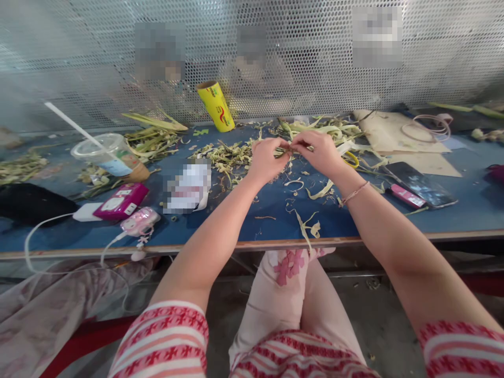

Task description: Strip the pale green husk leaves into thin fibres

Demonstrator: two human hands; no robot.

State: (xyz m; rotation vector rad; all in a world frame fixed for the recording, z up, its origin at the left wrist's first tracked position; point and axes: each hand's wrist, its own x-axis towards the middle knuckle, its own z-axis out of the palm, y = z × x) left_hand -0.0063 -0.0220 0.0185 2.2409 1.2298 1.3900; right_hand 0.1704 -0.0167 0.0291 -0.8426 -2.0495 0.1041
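My left hand (271,158) and my right hand (317,151) meet over the middle of the blue table, fingertips pinched together. Between them is a small bit of plant matter, mostly hidden by the fingers, and I cannot make out its exact kind. A heap of dried, pale green plant pieces (226,157) lies just left of my left hand. Behind my right hand is a pile of longer stalks and leaves (326,127). Loose scraps, among them a withered leaf (305,228), are scattered in front of my hands.
A yellow cardboard tube (216,107) leans against the perforated metal screen (315,68). At left stand a plastic cup (106,155) with a straw, a magenta power bank (121,201) and a white cable (27,247). A dark phone (419,184) and brown cardboard (394,131) lie at right.
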